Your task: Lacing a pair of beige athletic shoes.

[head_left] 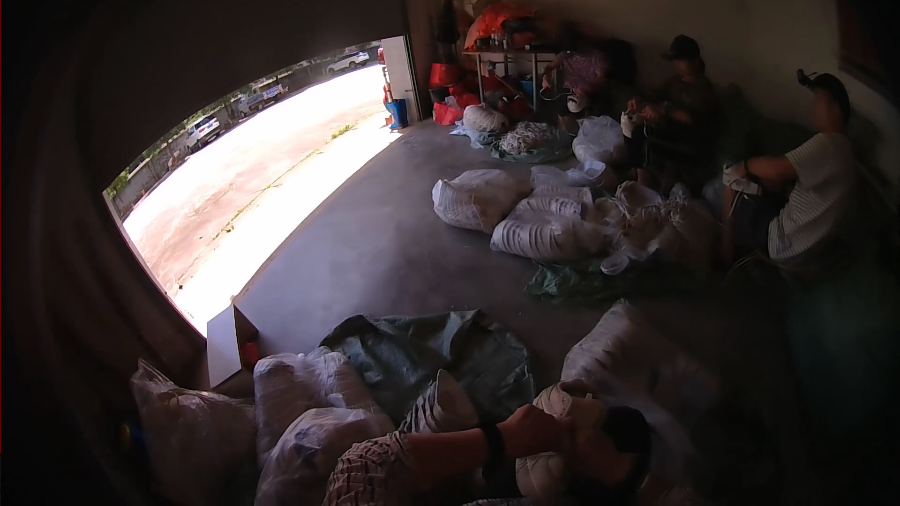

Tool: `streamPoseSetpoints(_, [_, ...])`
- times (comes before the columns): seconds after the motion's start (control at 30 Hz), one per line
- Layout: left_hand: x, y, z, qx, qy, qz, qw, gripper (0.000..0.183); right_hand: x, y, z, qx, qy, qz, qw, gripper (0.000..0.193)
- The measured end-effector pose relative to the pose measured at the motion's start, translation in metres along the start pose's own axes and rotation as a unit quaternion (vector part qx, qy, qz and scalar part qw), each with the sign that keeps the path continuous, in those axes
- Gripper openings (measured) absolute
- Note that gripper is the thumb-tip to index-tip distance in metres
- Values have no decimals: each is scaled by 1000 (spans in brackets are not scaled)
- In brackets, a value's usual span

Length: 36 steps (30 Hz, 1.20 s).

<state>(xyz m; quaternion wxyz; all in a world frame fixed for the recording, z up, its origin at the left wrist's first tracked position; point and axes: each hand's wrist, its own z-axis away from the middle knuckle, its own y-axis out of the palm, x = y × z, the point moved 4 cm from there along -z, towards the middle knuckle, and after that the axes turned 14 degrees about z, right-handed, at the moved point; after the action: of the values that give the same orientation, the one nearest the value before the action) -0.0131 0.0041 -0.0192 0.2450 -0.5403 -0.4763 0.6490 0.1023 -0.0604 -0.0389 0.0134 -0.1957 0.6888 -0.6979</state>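
Note:
My left hand (532,431) is at the lower middle, its forearm coming from the left with a patterned sleeve and a dark wristband (491,448). The fingers are curled closed against a pale, rounded, cap-like piece (540,476). Another pale part with seams (553,400) shows just above the hand. My right hand (591,439) is close beside it on the right, in deep shade next to a black patch; its fingers cannot be made out. Left of the hands, a nested stack of pale cap-like pieces (444,403) leans on a dark green sheet (412,342).
Stuffed clear bags (314,450) lie at the lower left, and a pale sack (619,347) beyond my hands. White bundles (553,225) cover the middle floor. Seated people (811,187) work at the right and back. A table (511,51) stands by the far wall; a wide doorway opens left.

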Motion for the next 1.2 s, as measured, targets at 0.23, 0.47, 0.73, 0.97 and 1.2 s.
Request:
streamPoseSetpoints(0.23, [8,35,10,-60,33,21,997,18,-34,36,-7,-34,-50,-198,978,28])
streamPoseSetpoints(0.47, [5,16,15,-63,10,94,993,16,-39,26,-23,106,-106,-153,977,23])
streamPoseSetpoints(0.73, [26,43,10,-137,-49,256,956,29,-54,-96,-30,-146,82,-140,976,10])
streamPoseSetpoints(0.97, [-23,5,-17,-323,-16,391,862,23,-42,-85,-21,-173,22,-168,970,10])
streamPoseSetpoints(1.2, [-16,15,-23,-338,-59,554,759,13,-55,-45,-9,-56,183,-611,768,26])
